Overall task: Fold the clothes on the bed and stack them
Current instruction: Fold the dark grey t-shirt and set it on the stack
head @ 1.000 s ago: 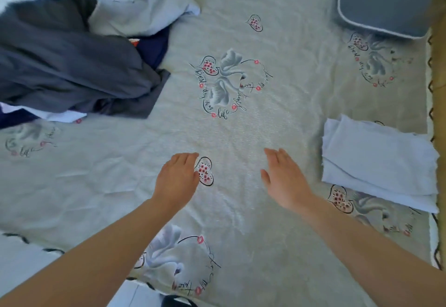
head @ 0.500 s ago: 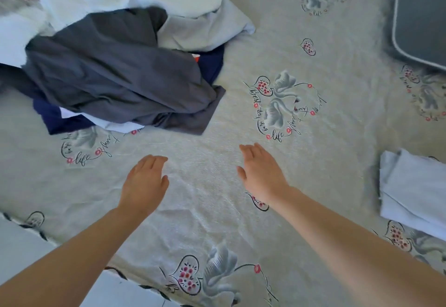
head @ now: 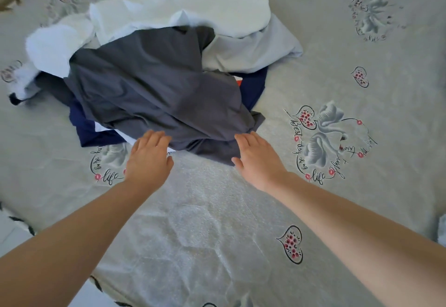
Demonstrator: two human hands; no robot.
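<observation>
1. Where the bed (head: 337,48) runs toward its far edge, a loose pile of clothes (head: 154,65) lies unfolded on the pale bedspread printed with hearts and flowers.
2. On top sprawls a dark grey garment (head: 156,89), crumpled and creased, its near hem draped down onto the bedspread.
3. Behind it lie white pieces (head: 183,9) and a light grey piece (head: 253,48); a navy piece (head: 96,132) shows at the pile's left and right sides.
4. The left hand (head: 148,159) hovers at the near left of the grey hem, fingers straight and together, holding nothing; whether the fingertips touch cloth cannot be told.
5. The right hand (head: 258,161) reaches to the near right of the same hem, fingers extended and relaxed, gripping nothing, its fingertips at the cloth's edge.
6. Most of the navy piece is buried under the grey one, so its shape is unreadable.
7. A small red patch peeks out beside the navy cloth on the right; what it belongs to is unclear.
8. A pale object is cut off at the picture's right edge.
</observation>
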